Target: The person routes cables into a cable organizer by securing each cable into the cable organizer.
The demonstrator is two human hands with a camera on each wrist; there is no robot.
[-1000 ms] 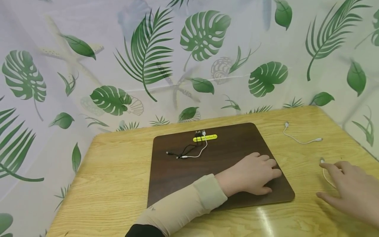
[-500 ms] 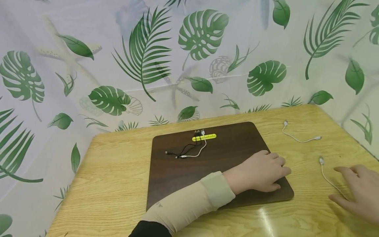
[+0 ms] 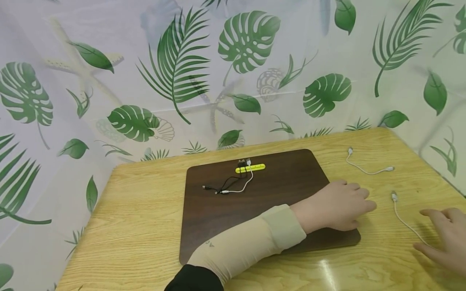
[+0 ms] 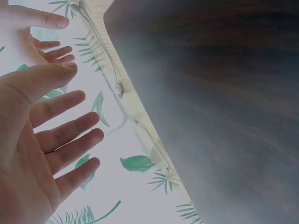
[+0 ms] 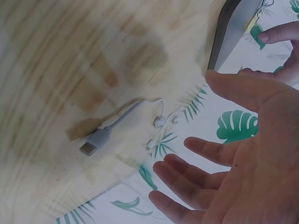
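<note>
My left hand (image 3: 336,204) hovers over the right side of the dark brown board (image 3: 218,218), palm down, fingers loosely spread and holding nothing. In the left wrist view its fingers (image 4: 74,140) stand apart. At the right edge of the head view is my right hand (image 3: 445,242), beside a short white USB cable (image 3: 404,224). Its thumb tip overlaps the cable's near end there. The right wrist view has the relaxed fingers (image 5: 196,172) close by the cable's plug (image 5: 96,142), with nothing gripped. A second white cable (image 3: 367,171) lies farther back on the table.
A yellow cable clip (image 3: 258,167) sits near the board's back edge, holding black cables (image 3: 229,184) and a white cable (image 3: 249,184). The wooden table (image 3: 134,226) meets a leaf-print curtain (image 3: 204,81) at the back and sides.
My left hand has moved right, from over the board to its right edge. The right hand has drawn back to the right, uncovering more of the near white cable.
</note>
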